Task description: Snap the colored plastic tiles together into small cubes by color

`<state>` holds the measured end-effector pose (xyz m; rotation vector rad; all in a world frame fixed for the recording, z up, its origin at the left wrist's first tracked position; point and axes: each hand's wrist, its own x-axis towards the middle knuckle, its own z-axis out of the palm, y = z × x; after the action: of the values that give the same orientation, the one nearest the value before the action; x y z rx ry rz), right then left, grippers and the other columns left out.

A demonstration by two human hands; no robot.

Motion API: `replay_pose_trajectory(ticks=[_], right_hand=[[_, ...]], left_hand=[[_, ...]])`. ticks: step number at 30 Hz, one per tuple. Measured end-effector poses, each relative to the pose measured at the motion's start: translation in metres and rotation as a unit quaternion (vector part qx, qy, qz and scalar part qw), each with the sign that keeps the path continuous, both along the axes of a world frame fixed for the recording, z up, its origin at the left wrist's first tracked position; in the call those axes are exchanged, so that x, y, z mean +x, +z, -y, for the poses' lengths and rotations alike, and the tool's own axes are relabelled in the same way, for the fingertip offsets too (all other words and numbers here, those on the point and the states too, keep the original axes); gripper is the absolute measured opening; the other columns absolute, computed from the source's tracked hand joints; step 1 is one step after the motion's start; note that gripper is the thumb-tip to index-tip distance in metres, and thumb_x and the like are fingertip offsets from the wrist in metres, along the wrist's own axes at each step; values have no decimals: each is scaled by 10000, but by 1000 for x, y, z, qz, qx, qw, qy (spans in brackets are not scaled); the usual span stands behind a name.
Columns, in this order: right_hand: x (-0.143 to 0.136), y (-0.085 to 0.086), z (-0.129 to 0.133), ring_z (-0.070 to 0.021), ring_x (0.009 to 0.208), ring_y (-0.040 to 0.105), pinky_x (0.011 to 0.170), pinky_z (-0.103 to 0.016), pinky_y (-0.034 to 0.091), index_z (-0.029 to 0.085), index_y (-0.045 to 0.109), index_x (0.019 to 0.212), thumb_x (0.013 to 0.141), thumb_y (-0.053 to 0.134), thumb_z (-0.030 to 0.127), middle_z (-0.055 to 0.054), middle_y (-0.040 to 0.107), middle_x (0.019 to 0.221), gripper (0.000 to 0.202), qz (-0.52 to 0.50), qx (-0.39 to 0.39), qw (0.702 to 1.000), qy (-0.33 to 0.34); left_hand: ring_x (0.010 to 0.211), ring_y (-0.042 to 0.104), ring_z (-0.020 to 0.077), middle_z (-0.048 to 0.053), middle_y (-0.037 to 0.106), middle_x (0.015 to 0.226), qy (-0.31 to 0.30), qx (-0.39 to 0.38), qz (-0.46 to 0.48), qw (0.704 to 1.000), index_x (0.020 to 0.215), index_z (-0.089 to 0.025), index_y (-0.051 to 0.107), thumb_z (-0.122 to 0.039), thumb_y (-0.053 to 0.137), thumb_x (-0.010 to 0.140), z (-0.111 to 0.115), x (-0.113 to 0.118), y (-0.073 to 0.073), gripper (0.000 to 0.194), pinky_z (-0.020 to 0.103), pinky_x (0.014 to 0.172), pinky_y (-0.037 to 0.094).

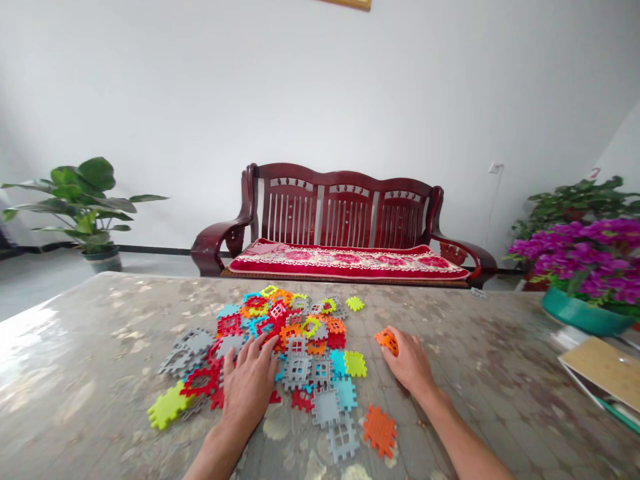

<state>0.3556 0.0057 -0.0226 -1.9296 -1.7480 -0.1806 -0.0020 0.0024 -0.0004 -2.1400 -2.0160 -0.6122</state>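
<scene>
My right hand (pixel 411 363) grips an orange interlocking tile (pixel 386 340) with notched edges, low over the table to the right of the pile. My left hand (pixel 250 377) lies over the left part of the pile with its fingers stretched out, covering some pieces. The pile holds several notched plastic tiles in red, grey, blue, orange and lime; some have window cut-outs, like the grey window tile (pixel 297 369). At the pile's near left is a lime tile (pixel 169 405). Another orange tile (pixel 380 431) lies flat at the near right, beside a grey window tile (pixel 343 438).
The table (pixel 465 347) has a patterned, glossy cover. On its right stand a teal pot (pixel 583 313) of purple flowers and a wooden board (pixel 607 367). Beyond is a dark red wooden bench (pixel 345 180) with a red cushion (pixel 350 261). A potted plant (pixel 85 207) stands at left.
</scene>
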Motion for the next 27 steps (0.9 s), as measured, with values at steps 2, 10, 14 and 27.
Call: replay_pose_trajectory(ticks=[2,10,14,27], right_hand=[[1,-1,-3,-267,1013,626,929,-392,444,218,614,1254,796,579,277,-92,709,1129,463,-3,5,1000,3],[6,-1,-11,-288,1070,610,955,-421,451,167,573,1297,768,614,345,-120,677,1200,559,-45,53,998,-15],[2,1,-11,-285,1088,609,958,-418,449,178,538,1335,778,618,369,-114,671,1213,595,-39,47,998,-4],[1,13,-4,-276,1064,624,939,-363,445,150,572,1310,809,563,297,-101,694,1192,522,18,-47,998,-31]], left_hand=[[1288,499,262,72,632,1353,-2,3,4,1000,1268,-291,657,-259,415,925,0,0,-1,422,521,1129,236],[1326,462,288,63,605,1391,-21,-18,24,999,1302,-286,632,-305,411,933,-3,-5,-4,431,556,1130,223],[1342,452,294,58,596,1403,-25,-24,23,999,1315,-283,621,-314,380,947,-3,-6,-3,441,568,1130,218],[1338,459,289,52,607,1390,-15,-24,14,1000,1277,-287,651,-302,427,936,-1,-2,1,408,545,1137,221]])
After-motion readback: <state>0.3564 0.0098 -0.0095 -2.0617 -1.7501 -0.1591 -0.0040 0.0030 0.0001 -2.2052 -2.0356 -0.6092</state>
